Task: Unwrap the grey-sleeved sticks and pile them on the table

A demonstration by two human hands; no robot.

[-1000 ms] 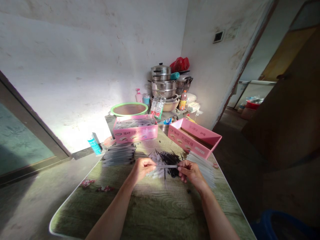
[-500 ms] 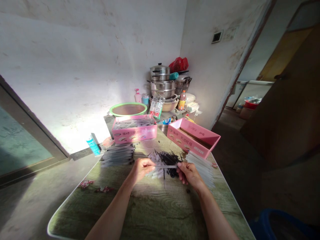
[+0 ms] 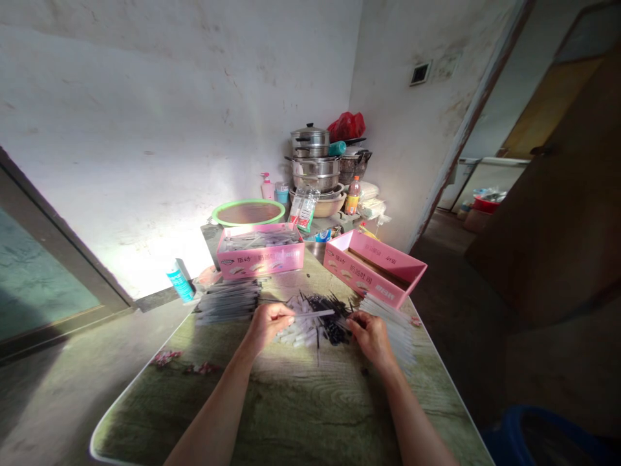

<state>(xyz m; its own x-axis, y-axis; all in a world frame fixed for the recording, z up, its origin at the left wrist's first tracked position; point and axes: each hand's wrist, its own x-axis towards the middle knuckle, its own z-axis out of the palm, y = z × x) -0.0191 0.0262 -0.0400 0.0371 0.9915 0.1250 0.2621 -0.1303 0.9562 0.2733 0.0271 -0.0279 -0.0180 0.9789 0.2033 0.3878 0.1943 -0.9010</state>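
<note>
My left hand is closed in a pinch on a thin pale tube that juts to the right above a heap of black sticks and white tubes. My right hand rests on the table at the right edge of that heap, fingers curled toward the black sticks; what they hold is too small to name. A stack of grey finished pieces lies to the left, and a fan of white tubes to the right.
Two pink cartons stand behind the heap: one filled, one open and angled. A green basin, stacked steel pots, bottles and a red bag crowd the far corner. The green-patterned table ends near me; a blue bin sits lower right.
My right hand has let go of the tube's end and dropped to the heap. My left hand has drawn the tube slightly left and up.
</note>
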